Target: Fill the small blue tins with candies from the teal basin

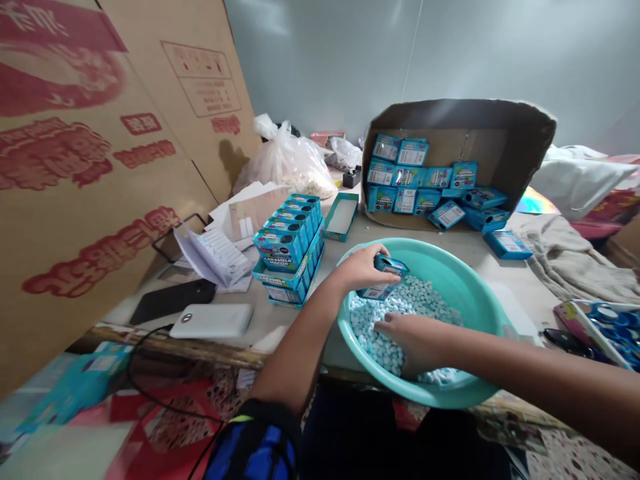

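My left hand (pixel 367 270) is closed around a small blue candy box (pixel 379 292), tilted over the left side of a turquoise plastic basin (pixel 470 270). In the basin lies a heap of small pale blue and white candies (pixel 417 297). My right hand (pixel 413 337) is dug into this heap, its fingers curled together and partly buried among the candies. How many candies it grips is hidden. Left of the basin stands a stack of blue candy boxes (pixel 283 247) in display trays, and behind it an open blue tray (pixel 342 217).
Behind the basin, a cardboard carton (pixel 525 153) on its side holds many blue boxes. One blue box (pixel 507 245) lies outside it. A white power bank (pixel 213 321) and dark phone (pixel 173 300) lie at left, beside a large carton (pixel 125 167). A box of blue caps (pixel 607 327) stands right.
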`<state>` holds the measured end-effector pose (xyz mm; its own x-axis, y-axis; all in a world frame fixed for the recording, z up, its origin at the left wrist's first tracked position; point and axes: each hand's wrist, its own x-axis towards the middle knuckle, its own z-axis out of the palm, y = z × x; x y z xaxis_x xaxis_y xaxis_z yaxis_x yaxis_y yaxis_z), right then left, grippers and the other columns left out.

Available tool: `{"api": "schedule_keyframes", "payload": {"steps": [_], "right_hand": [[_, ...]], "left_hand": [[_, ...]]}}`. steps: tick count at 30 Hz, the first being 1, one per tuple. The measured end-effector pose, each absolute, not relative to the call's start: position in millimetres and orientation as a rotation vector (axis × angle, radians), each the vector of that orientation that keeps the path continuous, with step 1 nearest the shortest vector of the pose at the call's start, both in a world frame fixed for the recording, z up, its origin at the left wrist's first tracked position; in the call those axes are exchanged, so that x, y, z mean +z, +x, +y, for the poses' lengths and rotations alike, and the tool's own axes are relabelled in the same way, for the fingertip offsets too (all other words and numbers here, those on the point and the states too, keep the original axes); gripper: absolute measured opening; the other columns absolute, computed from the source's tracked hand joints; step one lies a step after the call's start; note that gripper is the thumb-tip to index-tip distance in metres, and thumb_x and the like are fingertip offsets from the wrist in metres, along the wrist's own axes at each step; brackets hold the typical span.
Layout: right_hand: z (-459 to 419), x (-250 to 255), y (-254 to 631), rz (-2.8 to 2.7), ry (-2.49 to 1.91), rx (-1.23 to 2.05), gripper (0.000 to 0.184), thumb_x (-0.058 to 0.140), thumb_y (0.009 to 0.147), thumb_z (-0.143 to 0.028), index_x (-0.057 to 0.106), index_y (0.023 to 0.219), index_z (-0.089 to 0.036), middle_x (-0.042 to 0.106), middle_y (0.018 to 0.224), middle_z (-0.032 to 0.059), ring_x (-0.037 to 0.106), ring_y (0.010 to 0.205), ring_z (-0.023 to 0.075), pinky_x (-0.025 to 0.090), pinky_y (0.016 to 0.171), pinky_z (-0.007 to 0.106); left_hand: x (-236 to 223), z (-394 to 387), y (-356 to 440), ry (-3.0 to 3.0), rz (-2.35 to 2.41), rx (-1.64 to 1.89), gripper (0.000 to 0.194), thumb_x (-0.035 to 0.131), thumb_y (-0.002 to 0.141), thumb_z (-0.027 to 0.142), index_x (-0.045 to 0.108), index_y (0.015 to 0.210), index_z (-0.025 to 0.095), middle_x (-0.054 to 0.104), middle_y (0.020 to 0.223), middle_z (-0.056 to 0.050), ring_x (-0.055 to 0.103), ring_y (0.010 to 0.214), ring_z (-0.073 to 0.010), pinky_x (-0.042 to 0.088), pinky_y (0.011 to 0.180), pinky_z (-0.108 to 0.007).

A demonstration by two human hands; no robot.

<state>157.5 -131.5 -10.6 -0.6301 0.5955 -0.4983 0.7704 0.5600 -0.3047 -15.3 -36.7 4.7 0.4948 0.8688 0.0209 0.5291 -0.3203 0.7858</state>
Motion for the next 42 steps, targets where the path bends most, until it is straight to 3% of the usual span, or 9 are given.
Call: {"api": "schedule_keyframes", "payload": {"steps": [4,12,15,18,21,24,33,37,42], "right_hand": [[-136,-20,153,2.490,1.203,-0.725,0.075,0.081,0.062,-0.029,0.066,0.133,-0.014,0.073,0.118,0.0189,0.073,0.100,0.0361,0.052,0.076,0.036],[-132,0,169,2.633,1.412,-0.866,0.035,0.064,0.069,-0.016,0.078,0.101,-0.020,0.079,0.101,0.0101,0.072,0.093,0.0289,0.049,0.078,0.035],[-133,16,178,2.714,1.717,-1.185,0.022,0.060,0.066,-0.017,0.071,0.085,-0.021,0.073,0.081,0.0034,0.066,0.076,0.0214,0.047,0.070,0.032],[-124,31,177,2.649,2.178,-1.736,0.015,0.059,0.065,-0.022,0.064,0.080,-0.022,0.059,0.060,-0.0038,0.054,0.056,0.0152,0.040,0.056,0.028],[-102,39,160,2.600,2.539,-2.201,0.019,0.064,0.063,-0.024,0.059,0.082,-0.023,0.053,0.056,-0.0069,0.049,0.051,0.0128,0.036,0.051,0.026],[-79,39,139,2.610,2.722,-2.482,0.024,0.065,0.060,-0.024,0.055,0.082,-0.025,0.052,0.062,-0.0079,0.049,0.054,0.0117,0.038,0.053,0.026],[-72,27,131,2.872,2.708,-2.161,0.025,0.061,0.071,-0.030,0.044,0.090,-0.027,0.052,0.085,-0.0036,0.057,0.073,0.0140,0.052,0.073,0.030],[-72,24,134,2.955,2.595,-2.204,0.028,0.064,0.074,-0.034,0.041,0.088,-0.027,0.054,0.089,-0.0023,0.058,0.077,0.0145,0.052,0.076,0.030],[-72,24,134,2.910,2.488,-2.341,0.034,0.064,0.081,-0.041,0.033,0.081,-0.027,0.054,0.081,-0.0026,0.060,0.077,0.0156,0.053,0.078,0.032]], "left_hand": [[4,-37,-16,1.978,1.110,0.634,0.051,0.086,0.069,0.046,0.066,0.109,0.021,0.072,0.090,-0.001,0.067,0.086,-0.0228,0.047,0.072,-0.029],[4,-36,-13,2.038,1.093,0.666,0.039,0.083,0.067,0.035,0.066,0.100,0.022,0.071,0.090,0.000,0.066,0.083,-0.0219,0.044,0.068,-0.029],[5,-37,-12,2.062,1.127,0.686,0.036,0.082,0.067,0.034,0.066,0.097,0.022,0.071,0.091,-0.001,0.067,0.084,-0.0232,0.045,0.069,-0.030],[9,-40,-12,2.126,1.140,0.732,0.034,0.082,0.069,0.031,0.066,0.098,0.021,0.073,0.090,-0.002,0.068,0.085,-0.0232,0.046,0.070,-0.030],[13,-43,-12,2.174,1.068,0.750,0.034,0.084,0.071,0.032,0.067,0.098,0.021,0.073,0.088,-0.001,0.069,0.083,-0.0225,0.046,0.070,-0.030],[14,-45,-11,2.216,0.927,0.767,0.032,0.084,0.073,0.034,0.067,0.097,0.021,0.075,0.093,-0.002,0.071,0.088,-0.0236,0.050,0.074,-0.030],[14,-47,-7,2.204,0.898,0.735,0.041,0.083,0.073,0.032,0.072,0.110,0.020,0.079,0.109,-0.004,0.072,0.097,-0.0278,0.053,0.080,-0.034],[18,-47,-5,2.181,0.872,0.664,0.035,0.081,0.075,0.031,0.073,0.107,0.019,0.079,0.104,-0.005,0.072,0.097,-0.0287,0.054,0.080,-0.035],[19,-48,-4,2.165,0.906,0.637,0.048,0.082,0.074,0.033,0.071,0.118,0.018,0.077,0.113,-0.007,0.071,0.099,-0.0290,0.055,0.084,-0.037]]}}
